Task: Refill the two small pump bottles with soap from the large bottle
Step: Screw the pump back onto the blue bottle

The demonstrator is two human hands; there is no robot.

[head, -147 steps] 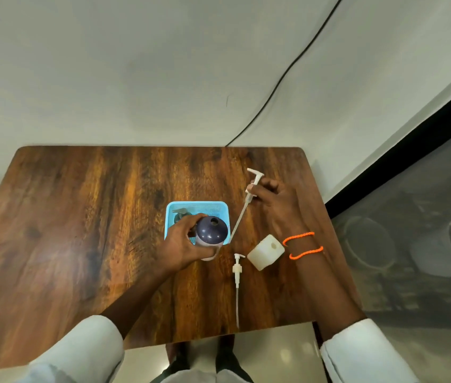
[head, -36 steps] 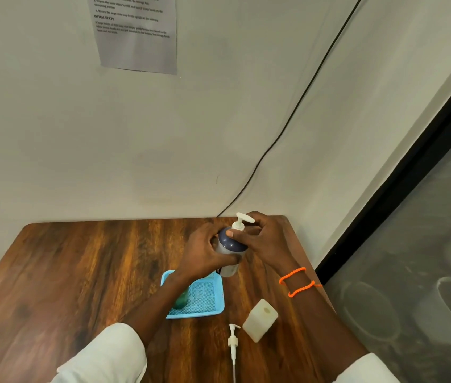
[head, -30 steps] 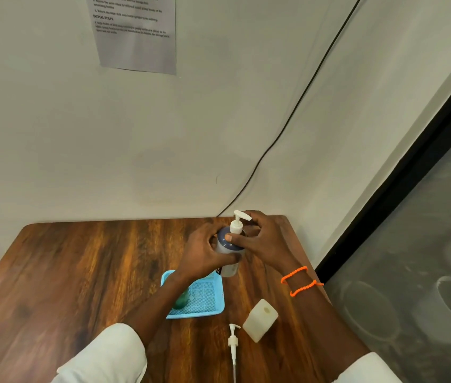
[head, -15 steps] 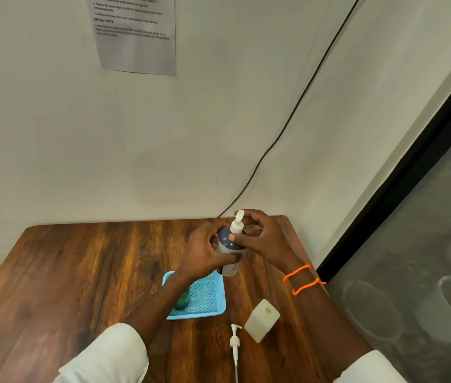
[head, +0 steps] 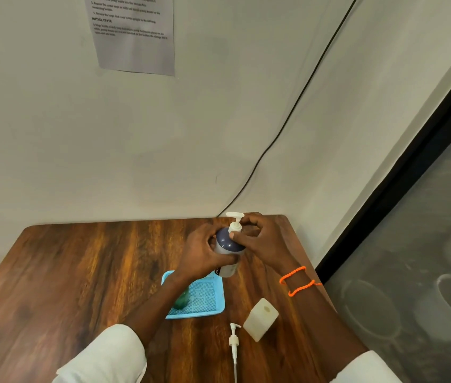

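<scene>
Since the earlier frame, the white pump head [head: 234, 215] has turned on its bottle: its spout, which stood nearly end-on to us, now lies crosswise, pointing left. Otherwise we see little change.

The wooden tabletop [head: 66, 272] stands against a pale wall, on which hang a printed sheet [head: 134, 34] and a black cable [head: 296, 106].

Our left hand [head: 202, 252] grips the body of the dark-topped pump bottle [head: 227, 241], fingers curled round it, and holds it upright above the far edge of the blue tray [head: 205, 299]. Our right hand [head: 263, 241] pinches the collar of the pump head between thumb and fingertips. Two orange bead bands [head: 297, 280] circle the right wrist.

Inside the tray, a green object [head: 181, 299] lies partly hidden under the left forearm; we cannot tell what it is.

A pale square bottle [head: 260, 319], open-necked and without its pump, lies tilted on the tabletop to the right of the tray. Just beside it, on its left, a second loose pump [head: 234, 341] lies flat, its tube pointing toward us.
</scene>
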